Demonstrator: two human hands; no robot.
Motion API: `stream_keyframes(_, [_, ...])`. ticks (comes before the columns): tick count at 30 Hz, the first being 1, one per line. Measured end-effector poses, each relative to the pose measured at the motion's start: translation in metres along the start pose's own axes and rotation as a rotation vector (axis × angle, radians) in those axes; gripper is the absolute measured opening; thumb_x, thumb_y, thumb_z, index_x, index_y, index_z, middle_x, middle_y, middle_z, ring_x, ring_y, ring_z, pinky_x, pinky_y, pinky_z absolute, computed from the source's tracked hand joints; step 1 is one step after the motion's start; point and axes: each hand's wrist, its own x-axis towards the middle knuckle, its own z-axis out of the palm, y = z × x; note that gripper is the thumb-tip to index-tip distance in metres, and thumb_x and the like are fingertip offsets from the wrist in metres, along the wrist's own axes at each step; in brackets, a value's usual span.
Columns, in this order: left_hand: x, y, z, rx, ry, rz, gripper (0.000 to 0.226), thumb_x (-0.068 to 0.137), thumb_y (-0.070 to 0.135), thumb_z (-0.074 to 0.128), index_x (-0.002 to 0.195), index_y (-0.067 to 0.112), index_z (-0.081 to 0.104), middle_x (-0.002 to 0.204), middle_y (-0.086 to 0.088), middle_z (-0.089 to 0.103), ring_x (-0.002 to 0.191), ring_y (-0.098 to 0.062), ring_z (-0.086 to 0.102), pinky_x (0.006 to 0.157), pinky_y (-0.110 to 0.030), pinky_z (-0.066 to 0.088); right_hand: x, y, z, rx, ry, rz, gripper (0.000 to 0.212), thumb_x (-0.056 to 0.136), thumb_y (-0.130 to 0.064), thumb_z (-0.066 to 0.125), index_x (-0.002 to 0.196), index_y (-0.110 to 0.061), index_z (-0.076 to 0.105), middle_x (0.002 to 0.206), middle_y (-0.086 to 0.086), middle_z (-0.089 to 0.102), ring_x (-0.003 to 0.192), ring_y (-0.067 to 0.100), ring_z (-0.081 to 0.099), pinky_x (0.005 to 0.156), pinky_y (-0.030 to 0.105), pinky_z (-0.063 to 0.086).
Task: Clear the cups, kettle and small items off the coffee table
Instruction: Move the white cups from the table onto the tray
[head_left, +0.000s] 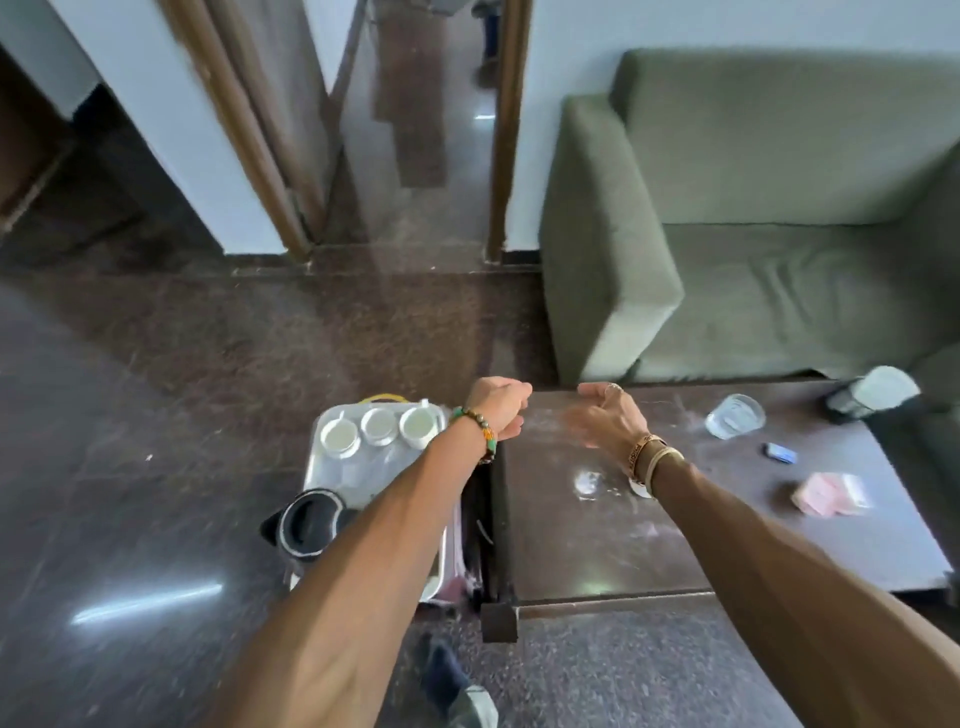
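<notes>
Both grips empty above coffee table (623, 545) edge

Both empty hands, left hand (500, 406) and right hand (602, 420), above the coffee table (597, 540) edge.

No readable text, labels, brand names, numbers or signs appear anywhere. The pink packet (831, 493) on the coffee table (571, 545) may carry print, but it is far too blurred to make out.
</notes>
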Motion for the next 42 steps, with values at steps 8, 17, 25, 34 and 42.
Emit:
stream_keyframes(8, [-0.074, -0.004, 0.160, 0.130, -0.171, 0.103, 0.009, 0.093, 0.021, 0.059, 0.100, 0.017, 0.063, 0.087, -0.002, 0.062, 0.075, -0.019, 0.058, 0.067, -0.027, 0.052, -0.070, 0.110, -0.143, 0.180, 0.214, 0.064, 0.077, 0.051, -0.038, 0.067, 0.125, -0.015, 0.065, 0.113, 0.011, 0.073, 0.104, 0.034, 0.070, 0.093, 0.049, 0.057])
stream_keyframes(17, [-0.179, -0.081, 0.325, 0.279, -0.329, 0.122, 0.010, 0.094, 0.013, 0.056, 0.104, 0.010, 0.058, 0.077, -0.002, 0.056, 0.061, -0.014, 0.049, 0.055, -0.023, 0.040, -0.178, 0.272, -0.252, 0.220, 0.329, 0.176, 0.063, 0.056, -0.036, 0.072, 0.116, -0.017, 0.070, 0.108, 0.011, 0.074, 0.100, 0.031, 0.069, 0.092, 0.041, 0.056])
stream_keyframes(25, [-0.243, -0.090, 0.448, 0.394, -0.462, 0.175, 0.008, 0.094, 0.010, 0.054, 0.088, 0.013, 0.058, 0.082, -0.005, 0.057, 0.062, -0.013, 0.049, 0.057, -0.022, 0.040, -0.236, 0.341, -0.350, 0.286, 0.536, 0.179, 0.021, 0.069, -0.026, 0.073, 0.089, -0.029, 0.070, 0.076, -0.006, 0.071, 0.079, 0.019, 0.069, 0.085, 0.044, 0.060])
stream_keyframes(34, [-0.232, -0.121, 0.540, 0.506, -0.592, 0.075, 0.017, 0.094, 0.012, 0.055, 0.079, 0.018, 0.054, 0.076, -0.002, 0.056, 0.055, -0.010, 0.047, 0.049, -0.019, 0.038, -0.230, 0.405, -0.386, 0.356, 0.586, 0.340, 0.013, 0.061, -0.027, 0.075, 0.065, -0.028, 0.062, 0.074, 0.001, 0.075, 0.075, 0.020, 0.070, 0.079, 0.045, 0.061])
stream_keyframes(42, [-0.175, -0.061, 0.584, 0.493, -0.563, 0.083, 0.025, 0.093, 0.010, 0.054, 0.070, 0.019, 0.049, 0.070, 0.001, 0.052, 0.051, -0.009, 0.045, 0.041, -0.015, 0.034, -0.145, 0.401, -0.440, 0.342, 0.505, 0.328, 0.055, 0.065, -0.030, 0.074, 0.118, -0.020, 0.066, 0.102, 0.009, 0.074, 0.097, 0.026, 0.070, 0.089, 0.046, 0.059])
